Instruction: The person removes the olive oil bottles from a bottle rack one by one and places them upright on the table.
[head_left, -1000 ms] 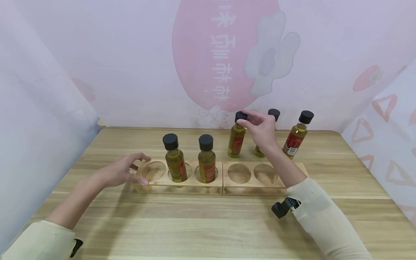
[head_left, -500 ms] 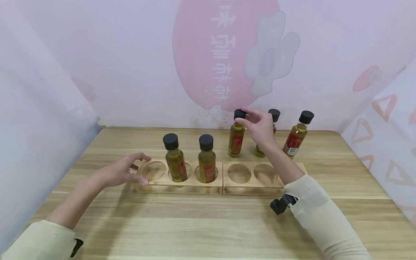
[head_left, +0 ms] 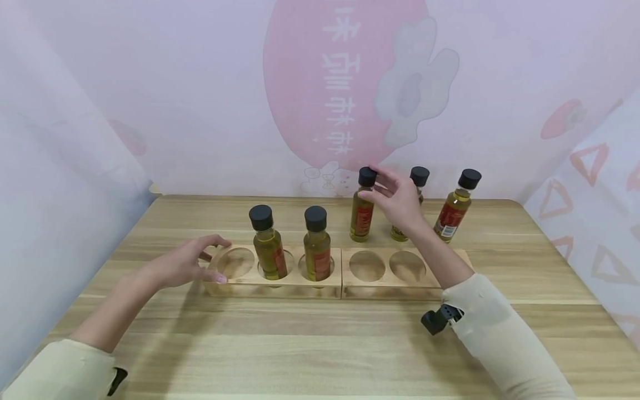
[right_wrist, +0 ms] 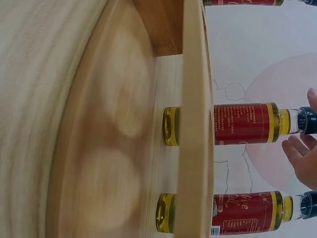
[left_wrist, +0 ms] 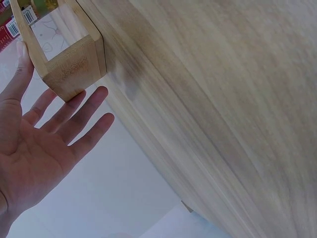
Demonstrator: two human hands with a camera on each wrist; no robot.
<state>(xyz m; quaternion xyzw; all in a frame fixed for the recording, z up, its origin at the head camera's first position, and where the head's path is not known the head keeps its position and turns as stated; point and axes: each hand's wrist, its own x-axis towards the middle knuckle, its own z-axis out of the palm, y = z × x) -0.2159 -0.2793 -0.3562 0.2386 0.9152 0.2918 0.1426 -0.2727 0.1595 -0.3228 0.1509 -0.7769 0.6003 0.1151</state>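
My left hand [head_left: 187, 264] holds the left end of a wooden bottle rack [left_wrist: 74, 74], thumb at the front corner and fingers at the back. Two oil bottles with black caps, a left one [head_left: 272, 258] and a right one [head_left: 318, 258], stand in its holes. My right hand [head_left: 400, 203] is around the cap and neck of an olive oil bottle [head_left: 361, 219] standing behind the rack. Its thumb and fingers are spread to either side of the black cap [right_wrist: 308, 120]. Partly behind that hand is another bottle [head_left: 419, 176].
At the back right stands a further red-labelled bottle [head_left: 454, 214]. A second rack section [head_left: 346, 282] with round holes adjoins the first, its right end hidden under my forearm. All stand on a wood-grain table [head_left: 300, 344] before a printed curtain [head_left: 200, 111].
The bottle at my right hand went from slightly tilted to more upright. My right thumb has dropped lower, away from the index finger. My left hand stays in place.
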